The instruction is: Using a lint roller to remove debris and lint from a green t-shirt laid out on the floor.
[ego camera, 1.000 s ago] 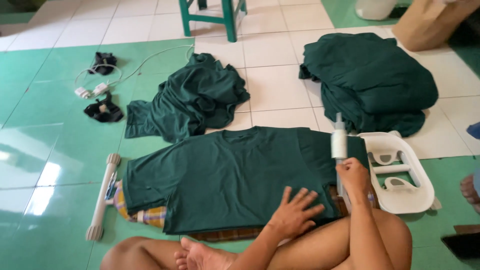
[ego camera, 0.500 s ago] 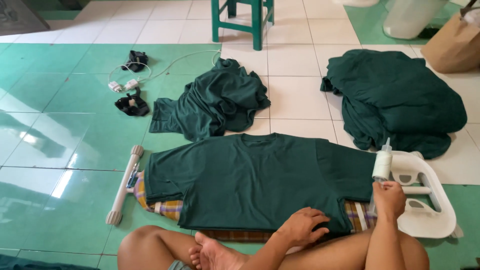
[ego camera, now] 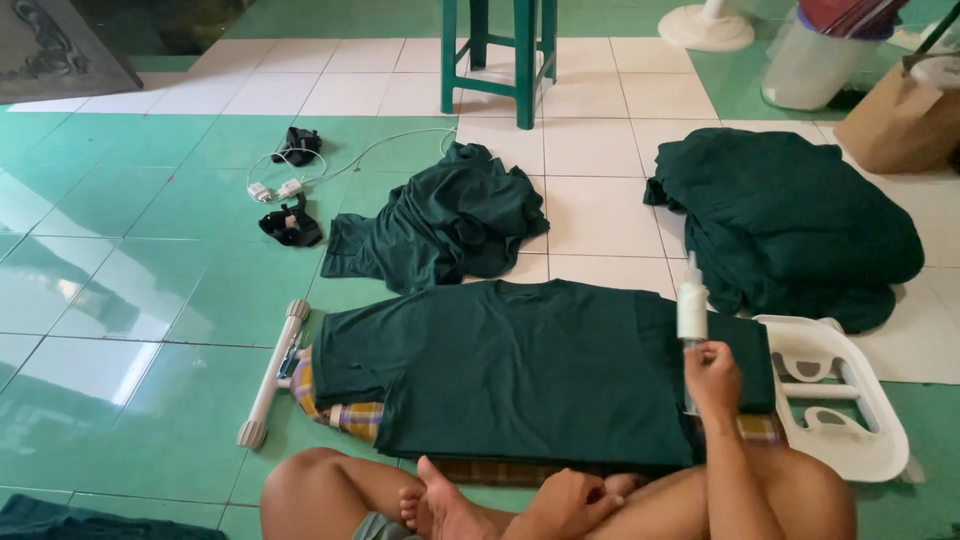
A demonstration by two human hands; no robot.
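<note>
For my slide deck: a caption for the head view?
Right hand holds a white spray bottle over a green shirt on a floor ironing board.

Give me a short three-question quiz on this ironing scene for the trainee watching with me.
1. What does the right hand hold upright over the spread green shirt?
2. True or false: the left hand is pressed flat on the shirt.
3. Which lies on the floor right of the board? A) a white plastic stand B) a red bucket C) a blue towel

Key
1. A white spray bottle.
2. False: it rests low by the person's foot, off the shirt.
3. A
</note>
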